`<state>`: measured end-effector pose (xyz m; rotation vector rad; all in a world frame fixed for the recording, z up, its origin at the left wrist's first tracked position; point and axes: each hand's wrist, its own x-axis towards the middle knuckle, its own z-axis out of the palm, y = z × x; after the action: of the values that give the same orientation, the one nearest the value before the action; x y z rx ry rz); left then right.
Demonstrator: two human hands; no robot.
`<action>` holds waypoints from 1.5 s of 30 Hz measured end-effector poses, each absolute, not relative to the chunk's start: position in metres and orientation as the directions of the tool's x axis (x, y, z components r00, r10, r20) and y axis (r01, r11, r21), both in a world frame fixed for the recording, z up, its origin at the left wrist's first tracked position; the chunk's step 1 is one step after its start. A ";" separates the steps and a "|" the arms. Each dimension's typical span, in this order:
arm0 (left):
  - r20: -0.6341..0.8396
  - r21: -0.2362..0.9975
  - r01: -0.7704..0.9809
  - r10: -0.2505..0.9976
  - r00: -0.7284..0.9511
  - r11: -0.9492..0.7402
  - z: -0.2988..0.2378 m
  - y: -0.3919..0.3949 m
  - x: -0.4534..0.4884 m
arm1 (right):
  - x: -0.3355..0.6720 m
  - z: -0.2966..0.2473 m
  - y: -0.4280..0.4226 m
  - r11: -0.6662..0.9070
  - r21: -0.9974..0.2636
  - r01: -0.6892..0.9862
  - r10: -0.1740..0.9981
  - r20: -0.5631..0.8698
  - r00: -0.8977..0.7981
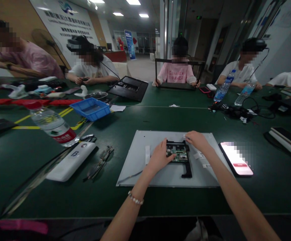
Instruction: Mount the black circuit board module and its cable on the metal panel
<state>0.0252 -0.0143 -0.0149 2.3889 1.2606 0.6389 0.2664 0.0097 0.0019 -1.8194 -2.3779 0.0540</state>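
Note:
A green circuit board sits in a black plastic frame on a pale grey flat panel. My left hand clasps the left side of this frame, its fingers along the edge and its thumb over the board. At the frame's upper right corner, my right hand has its fingertips pinched together. A small whitish bit shows at those fingertips, too small to name. A thin cable runs across the panel toward my left wrist. White tape strips are stuck to the panel.
Right of the panel lies a lit phone. To the left are eyeglasses, a white power bank, a water bottle and a blue tray. Several people sit across the green table; one holds a black frame.

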 end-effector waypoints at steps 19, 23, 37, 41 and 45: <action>0.229 0.502 0.684 0.844 0.485 -0.529 -0.016 -0.013 0.025 | 0.230 0.006 -0.009 0.356 -0.182 0.917 0.931 0.159 -0.329; 0.234 0.500 0.682 0.841 0.487 -0.534 -0.016 -0.013 0.025 | 0.231 0.003 -0.009 0.360 -0.215 0.908 0.930 0.156 -0.332; 0.240 0.502 0.677 0.839 0.488 -0.538 -0.018 -0.013 0.026 | 0.229 -0.002 -0.007 0.273 -0.294 0.916 0.958 0.169 -0.232; 0.237 0.502 0.681 0.842 0.485 -0.534 -0.018 -0.012 0.027 | 0.230 -0.004 -0.006 0.274 -0.314 0.909 0.957 0.180 -0.227; 0.226 0.516 0.672 0.841 0.491 -0.531 -0.017 -0.011 0.027 | 0.231 -0.005 -0.006 0.287 -0.325 0.901 0.953 0.196 -0.233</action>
<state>0.0272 -0.0114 -0.0175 2.3804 1.2643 0.6529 0.2311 -0.0058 -0.0047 -1.6751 -2.2096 0.2022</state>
